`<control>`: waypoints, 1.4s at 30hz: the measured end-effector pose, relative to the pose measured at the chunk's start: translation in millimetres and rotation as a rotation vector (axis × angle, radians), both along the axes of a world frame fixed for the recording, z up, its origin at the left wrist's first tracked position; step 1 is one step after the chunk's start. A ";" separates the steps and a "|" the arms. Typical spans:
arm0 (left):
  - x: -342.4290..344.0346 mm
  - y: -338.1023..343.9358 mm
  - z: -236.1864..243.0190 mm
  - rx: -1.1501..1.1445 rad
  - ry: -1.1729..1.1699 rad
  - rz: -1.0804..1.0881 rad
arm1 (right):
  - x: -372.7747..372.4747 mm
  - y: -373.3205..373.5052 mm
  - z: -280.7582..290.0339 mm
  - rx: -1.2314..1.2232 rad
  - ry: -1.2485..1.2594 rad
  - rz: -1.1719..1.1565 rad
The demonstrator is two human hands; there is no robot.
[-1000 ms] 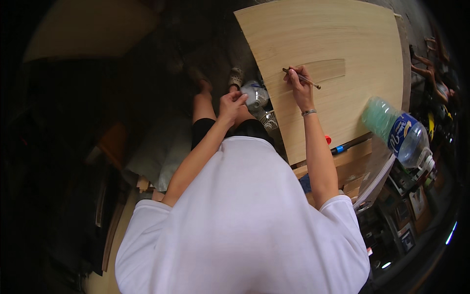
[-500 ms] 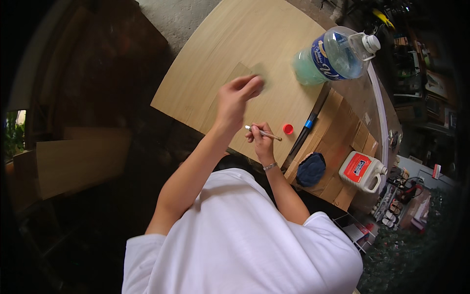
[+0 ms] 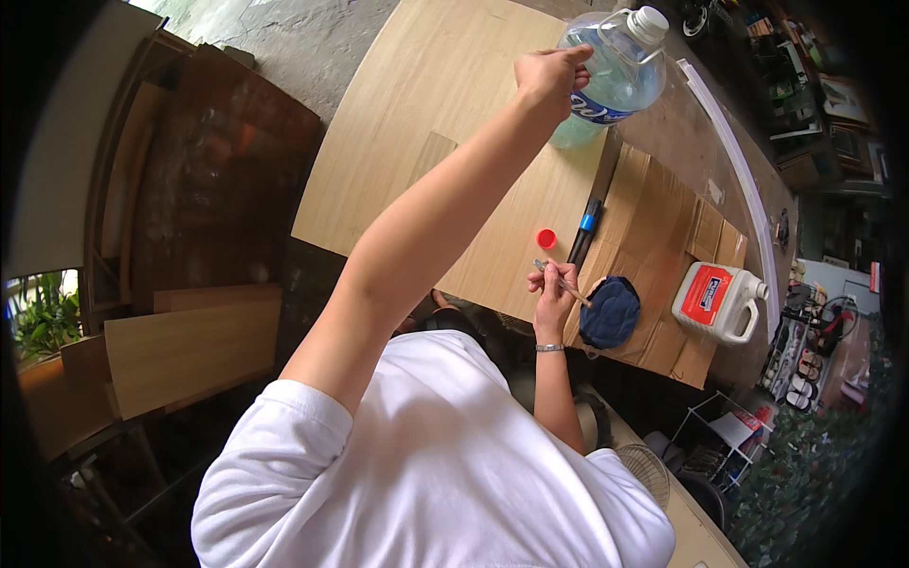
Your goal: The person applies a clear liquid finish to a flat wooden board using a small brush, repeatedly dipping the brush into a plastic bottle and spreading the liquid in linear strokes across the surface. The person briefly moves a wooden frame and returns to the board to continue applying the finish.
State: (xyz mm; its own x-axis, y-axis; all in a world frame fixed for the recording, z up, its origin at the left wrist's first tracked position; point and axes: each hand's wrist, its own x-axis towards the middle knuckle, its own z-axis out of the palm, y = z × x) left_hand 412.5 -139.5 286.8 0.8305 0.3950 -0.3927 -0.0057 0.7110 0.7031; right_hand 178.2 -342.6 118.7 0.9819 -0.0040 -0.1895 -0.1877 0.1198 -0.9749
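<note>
One long reach puts the left hand (image 3: pixel 551 72) by the bottle (image 3: pixel 627 80) — its grip I cannot tell; the right hand (image 3: pixel 551 292), held nearer, pinches a slim stick (image 3: pixel 577 294).

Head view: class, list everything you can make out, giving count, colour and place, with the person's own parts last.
Board: 1, light tan, upper middle
Large bottle: 1, clear, blue label, board's right side
Round lid: 1, red, on board
Banded rod: 1, black and blue, board's right edge
Cardboard: 1, brown, right of board
Round pad: 1, dark blue, on cardboard
Jug: 1, white, red label, right
Panel: 1, dark brown, left
Slim tool: 1, brownish, in right fingers
Small items: uncountable, mixed, far right
Shirt: 1, white, bottom middle
Left hand: 1, bare, at bottle, contact unclear
Right hand: 1, bare, below lid
</note>
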 end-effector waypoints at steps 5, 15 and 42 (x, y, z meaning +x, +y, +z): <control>12.1 -0.5 6.3 0.005 0.032 -0.019 | -3.1 4.2 -0.2 -0.016 -0.008 0.014; -72.9 31.1 -39.7 0.202 -0.113 -0.180 | -6.6 19.7 2.3 -0.073 -0.039 0.105; -425.3 33.8 -281.2 -0.027 0.507 0.418 | 19.0 180.2 -28.0 -0.263 -0.090 1.111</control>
